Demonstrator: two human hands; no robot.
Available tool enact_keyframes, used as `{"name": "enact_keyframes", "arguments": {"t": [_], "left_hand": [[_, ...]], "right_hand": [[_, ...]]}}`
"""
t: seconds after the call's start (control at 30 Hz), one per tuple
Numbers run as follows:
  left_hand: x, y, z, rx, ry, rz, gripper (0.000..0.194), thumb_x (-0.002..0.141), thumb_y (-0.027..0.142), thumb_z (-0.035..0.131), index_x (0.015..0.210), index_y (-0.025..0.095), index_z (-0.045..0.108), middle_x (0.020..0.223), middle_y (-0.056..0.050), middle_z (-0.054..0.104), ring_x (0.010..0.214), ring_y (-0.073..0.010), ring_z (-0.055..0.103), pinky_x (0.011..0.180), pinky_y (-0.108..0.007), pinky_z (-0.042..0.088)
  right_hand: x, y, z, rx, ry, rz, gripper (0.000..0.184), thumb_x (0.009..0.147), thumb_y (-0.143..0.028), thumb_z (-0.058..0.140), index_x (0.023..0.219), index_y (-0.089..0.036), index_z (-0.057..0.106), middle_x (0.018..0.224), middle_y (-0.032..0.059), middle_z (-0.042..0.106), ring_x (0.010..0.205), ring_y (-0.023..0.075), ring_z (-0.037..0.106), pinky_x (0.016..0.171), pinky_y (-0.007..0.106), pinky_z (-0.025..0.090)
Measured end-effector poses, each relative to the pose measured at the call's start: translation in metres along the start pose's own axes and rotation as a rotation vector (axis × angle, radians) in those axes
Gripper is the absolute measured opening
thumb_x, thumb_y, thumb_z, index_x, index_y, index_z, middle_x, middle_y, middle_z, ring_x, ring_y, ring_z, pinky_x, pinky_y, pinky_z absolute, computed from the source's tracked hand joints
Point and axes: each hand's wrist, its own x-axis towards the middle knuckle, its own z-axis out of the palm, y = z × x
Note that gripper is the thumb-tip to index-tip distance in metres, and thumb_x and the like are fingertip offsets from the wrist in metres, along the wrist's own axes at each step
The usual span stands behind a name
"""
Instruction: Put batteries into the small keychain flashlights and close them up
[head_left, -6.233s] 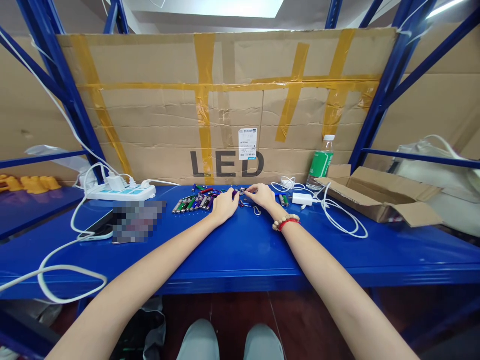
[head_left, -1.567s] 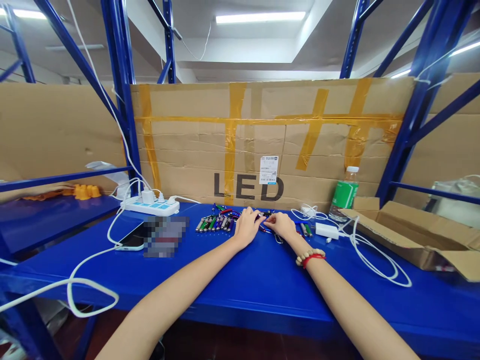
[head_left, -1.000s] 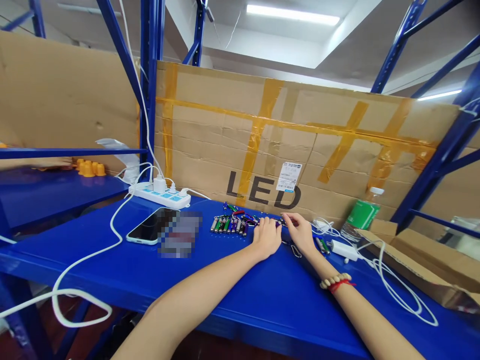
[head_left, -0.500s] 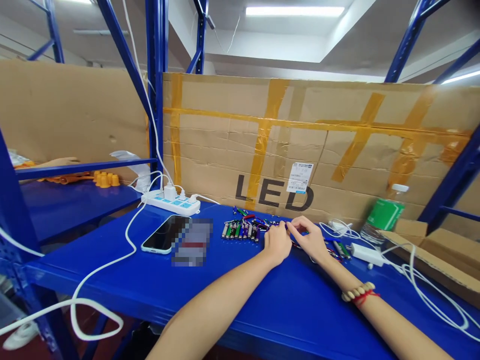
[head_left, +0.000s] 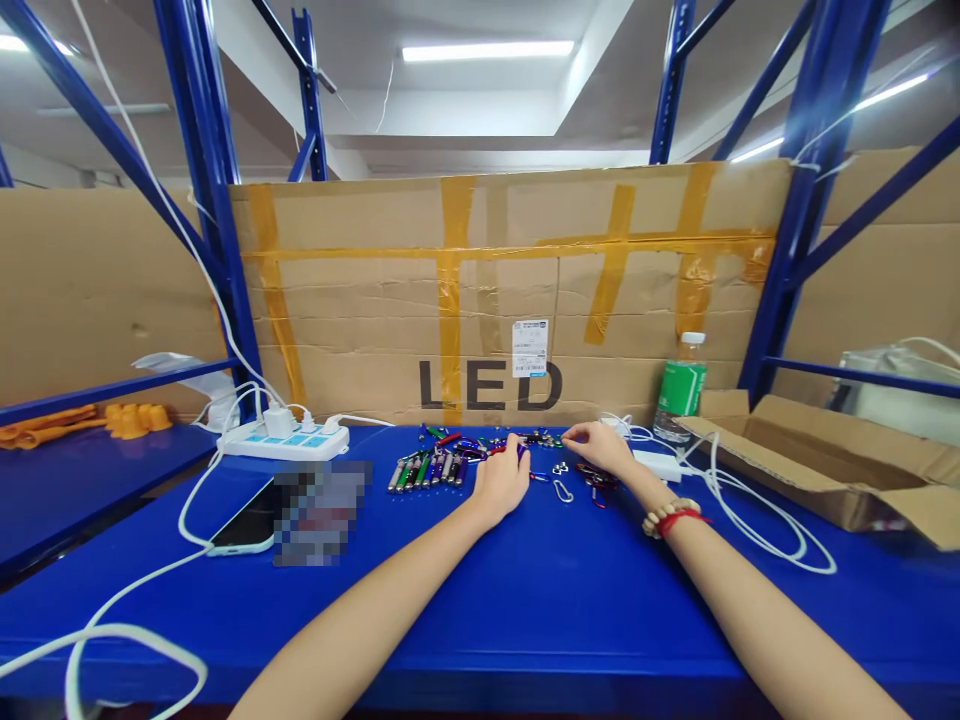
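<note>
**Close two-handed work, centre of frame**

Left hand (head_left: 501,484): fingers curled in, thumb and forefinger almost meeting on a purple piece (head_left: 523,453), apparently pinched; its far end is hidden. Right hand (head_left: 602,448): fingertips drawn towards the thumb, little gap; cannot tell whether anything is between them.

Mid-frame, between the hands: silver clip (head_left: 562,491) and small metal parts (head_left: 560,467), loose, probably placed for a short reach from either side. Red clip (head_left: 598,496) just below the right hand.

Left of centre: row of cylinders (head_left: 426,471) side by side (neat, unlike the tangle above), likely so each can be picked singly. Coloured pile (head_left: 459,442) partly masked by the left hand.

Right: white adapter (head_left: 657,464) crowds the right wrist, limiting room; bottle (head_left: 681,392) and carton (head_left: 795,490) beyond. Left: phone (head_left: 247,520), power strip (head_left: 285,447), well apart.
</note>
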Motion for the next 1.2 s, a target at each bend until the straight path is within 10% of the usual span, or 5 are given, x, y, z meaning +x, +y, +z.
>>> {"name": "enact_keyframes", "arguments": {"t": [0.3,1.2], "left_hand": [[0.001,0.000,0.001,-0.035,0.055,0.018,0.025,0.093,0.034,0.025,0.112,0.020,0.032,0.073,-0.004,0.064,0.073,-0.0239,0.065,0.066,-0.030,0.044],[0.003,-0.004,0.010,-0.060,0.090,0.101,0.017,0.093,0.031,0.028,0.105,0.020,0.028,0.068,-0.001,0.057,0.066,-0.0216,0.063,0.063,-0.030,0.045]], "right_hand": [[-0.006,0.002,-0.006,0.002,-0.382,-0.280,0.023,0.063,-0.031,0.071,0.083,-0.019,0.074,0.080,0.0036,0.071,0.068,0.0170,0.061,0.064,0.024,0.045],[-0.019,-0.005,0.013,-0.137,-0.308,-0.270,0.014,0.074,-0.028,0.064,0.083,-0.021,0.072,0.080,0.0037,0.070,0.072,0.0171,0.062,0.064,0.025,0.045]]}}
